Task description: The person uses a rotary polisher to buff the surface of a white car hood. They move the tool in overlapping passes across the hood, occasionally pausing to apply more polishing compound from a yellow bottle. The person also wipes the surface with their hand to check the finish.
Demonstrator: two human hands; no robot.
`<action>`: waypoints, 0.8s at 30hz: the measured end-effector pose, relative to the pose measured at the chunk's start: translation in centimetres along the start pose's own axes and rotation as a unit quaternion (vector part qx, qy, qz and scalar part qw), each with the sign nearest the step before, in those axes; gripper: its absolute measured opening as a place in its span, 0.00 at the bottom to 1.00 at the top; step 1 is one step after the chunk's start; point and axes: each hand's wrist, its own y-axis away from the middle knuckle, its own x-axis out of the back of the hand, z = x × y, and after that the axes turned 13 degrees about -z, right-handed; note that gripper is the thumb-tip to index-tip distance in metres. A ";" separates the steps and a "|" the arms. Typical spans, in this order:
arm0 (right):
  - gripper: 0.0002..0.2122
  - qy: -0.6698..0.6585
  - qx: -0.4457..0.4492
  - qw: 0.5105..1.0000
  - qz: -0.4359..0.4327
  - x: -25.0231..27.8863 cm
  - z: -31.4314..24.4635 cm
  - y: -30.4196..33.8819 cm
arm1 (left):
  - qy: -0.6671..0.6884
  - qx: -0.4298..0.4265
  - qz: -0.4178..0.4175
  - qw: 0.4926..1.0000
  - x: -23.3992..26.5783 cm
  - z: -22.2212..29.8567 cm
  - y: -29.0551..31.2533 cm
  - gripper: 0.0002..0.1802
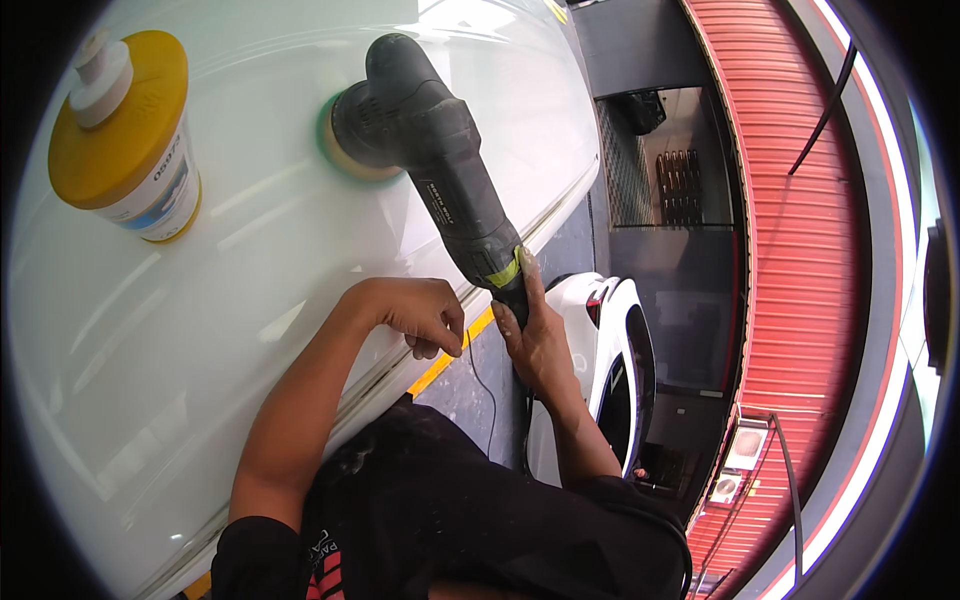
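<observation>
My right hand (538,338) is wrapped round the rear end of a black power polisher (440,160), close to its green-yellow band. The polisher's round pad (345,140), with a greenish rim, meets the glossy white car panel (240,290). My left hand (422,312) is curled in a loose fist by the panel's near edge, apart from the polisher, and nothing shows in its fingers. On the panel at the far left stands a yellow bottle (140,140) with a white pump cap and a label.
A thin dark cable (487,385) trails to the grey floor beside a yellow strip (440,372). To the right stands a white car (610,350), with a dark-framed shopfront and a red corrugated wall (800,270) beyond. Light reflections streak the panel.
</observation>
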 end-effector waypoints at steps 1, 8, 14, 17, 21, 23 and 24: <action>0.38 0.004 0.000 1.000 0.003 0.2 0.1 0.2 | -0.002 -0.003 0.006 1.000 0.0 -0.1 -0.1 0.21; 0.35 0.005 -0.062 0.997 0.051 2.3 3.0 -2.9 | 0.032 -0.024 0.024 0.999 0.2 -0.4 -0.1 0.19; 0.34 0.031 -0.051 0.990 0.126 4.0 7.3 -8.4 | 0.044 -0.029 0.033 0.998 0.3 -1.7 -0.9 0.22; 0.33 -0.007 -0.118 0.987 0.104 4.4 8.2 -10.1 | 0.049 -0.031 0.039 0.998 0.3 -2.4 -1.4 0.23; 0.33 -0.032 -0.142 0.984 0.104 4.8 7.6 -10.4 | 0.056 -0.023 0.052 0.997 0.5 -2.1 -1.4 0.23; 0.34 -0.017 -0.118 0.986 0.117 4.5 7.0 -9.6 | 0.067 -0.021 0.070 0.995 0.7 -1.4 -1.2 0.22; 0.34 0.003 -0.105 0.987 0.120 3.9 6.9 -9.0 | 0.067 -0.016 0.067 0.995 0.6 -1.2 -1.2 0.22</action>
